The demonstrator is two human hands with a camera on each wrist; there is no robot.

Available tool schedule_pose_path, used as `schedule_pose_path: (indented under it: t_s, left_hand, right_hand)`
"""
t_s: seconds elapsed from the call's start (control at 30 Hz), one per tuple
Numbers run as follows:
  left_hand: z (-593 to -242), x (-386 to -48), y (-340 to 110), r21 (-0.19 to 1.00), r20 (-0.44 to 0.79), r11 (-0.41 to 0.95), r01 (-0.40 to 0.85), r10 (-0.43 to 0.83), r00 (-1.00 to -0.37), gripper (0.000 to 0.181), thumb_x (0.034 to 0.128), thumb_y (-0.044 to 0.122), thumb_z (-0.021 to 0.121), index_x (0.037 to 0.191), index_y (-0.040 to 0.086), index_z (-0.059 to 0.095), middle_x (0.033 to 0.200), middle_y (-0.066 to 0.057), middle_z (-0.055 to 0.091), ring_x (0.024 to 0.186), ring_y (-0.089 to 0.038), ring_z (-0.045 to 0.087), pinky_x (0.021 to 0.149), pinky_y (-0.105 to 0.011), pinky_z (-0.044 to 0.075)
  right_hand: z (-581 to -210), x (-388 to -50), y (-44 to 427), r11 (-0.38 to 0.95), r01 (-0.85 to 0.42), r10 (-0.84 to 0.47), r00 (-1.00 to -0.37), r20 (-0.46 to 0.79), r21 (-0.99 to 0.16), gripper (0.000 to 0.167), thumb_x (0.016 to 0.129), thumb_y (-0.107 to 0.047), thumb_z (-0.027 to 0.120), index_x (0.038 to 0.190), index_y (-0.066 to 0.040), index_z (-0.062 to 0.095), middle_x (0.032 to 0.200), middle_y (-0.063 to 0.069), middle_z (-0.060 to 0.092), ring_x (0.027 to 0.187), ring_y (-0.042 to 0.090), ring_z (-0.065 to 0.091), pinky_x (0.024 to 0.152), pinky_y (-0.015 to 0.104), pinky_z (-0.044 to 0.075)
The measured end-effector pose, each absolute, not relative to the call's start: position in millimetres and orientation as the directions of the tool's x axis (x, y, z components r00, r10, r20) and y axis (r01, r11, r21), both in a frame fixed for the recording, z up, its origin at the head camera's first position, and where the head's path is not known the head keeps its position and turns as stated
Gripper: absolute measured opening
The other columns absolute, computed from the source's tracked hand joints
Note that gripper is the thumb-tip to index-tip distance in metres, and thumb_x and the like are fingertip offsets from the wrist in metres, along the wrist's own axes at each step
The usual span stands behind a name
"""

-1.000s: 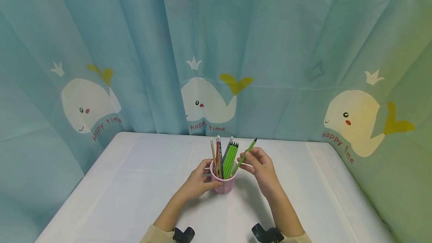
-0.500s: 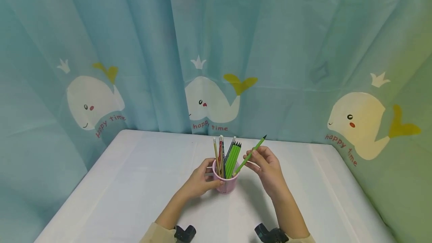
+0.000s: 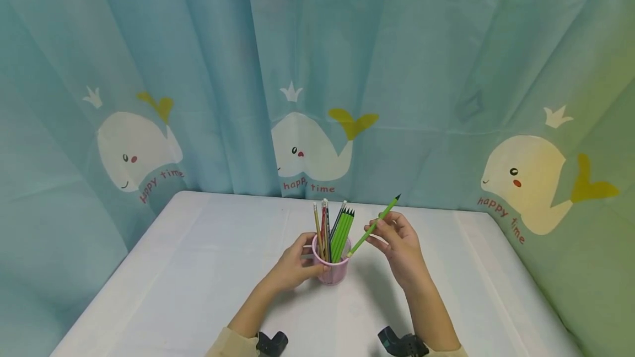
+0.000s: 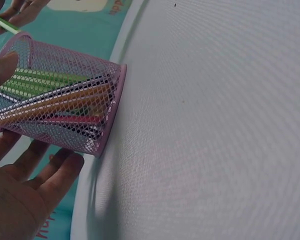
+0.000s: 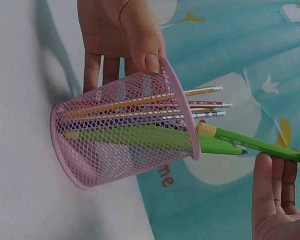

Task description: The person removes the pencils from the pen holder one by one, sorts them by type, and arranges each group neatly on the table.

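Backdrop is a light-blue fabric curtain (image 3: 426, 43) hanging behind the table and along both sides, vertical folds throughout, faint horizontal crease right of center, tint going yellow-green at far right. Print on it: three white whales (image 3: 523, 172) in a row, each with a mustard-yellow tail (image 3: 353, 124), a small white crown (image 3: 291, 92) above and red "happy time" lettering (image 3: 501, 216) below, middle whale cut off on its left by a fold. Furniture is one white table (image 3: 198, 252), rounded far corners, finely textured top in the left wrist view, soft shadows on it.
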State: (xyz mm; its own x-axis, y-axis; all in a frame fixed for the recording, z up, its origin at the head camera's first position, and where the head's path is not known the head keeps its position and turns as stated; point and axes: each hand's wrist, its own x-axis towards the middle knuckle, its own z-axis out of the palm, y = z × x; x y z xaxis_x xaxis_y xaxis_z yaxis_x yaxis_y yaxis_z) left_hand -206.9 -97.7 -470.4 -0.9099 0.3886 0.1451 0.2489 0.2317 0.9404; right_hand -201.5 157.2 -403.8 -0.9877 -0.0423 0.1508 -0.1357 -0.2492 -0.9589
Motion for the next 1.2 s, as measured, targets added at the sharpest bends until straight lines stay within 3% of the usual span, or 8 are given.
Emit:
schedule_pose_path:
  t_s: [0.7,1.2]
  left_hand:
    - [-471,-206,-98,0.944,0.135,0.231,0.236,0.383,-0.914,0.070,0.0844,0.014,0.079,0.142,0.004,0.041,0.140,-0.020,0.051,0.125,-0.040,0.055,0.104,-0.051,0.050]
    - [-469,-205,-98,0.941,0.136,0.238,0.240,0.383,-0.914,0.068,0.0848,0.014,0.079,0.141,0.005,0.041,0.139,-0.020,0.051,0.124,-0.040,0.056,0.104,-0.051,0.050]
  right_hand:
    - [-408,-207,169,-0.250,-0.089,0.022,-0.996,0.087,-0.964,0.015,0.099,-0.011,0.061,0.107,-0.006,0.049,0.098,0.004,0.063,0.094,0.017,0.069,0.087,0.036,0.061]
    - [-433,-220,172,-0.137,-0.017,0.093,-0.996,0.004,-0.990,0.022,0.097,-0.004,0.058,0.117,-0.004,0.048,0.094,0.001,0.063,0.095,0.020,0.070,0.083,0.033,0.062]
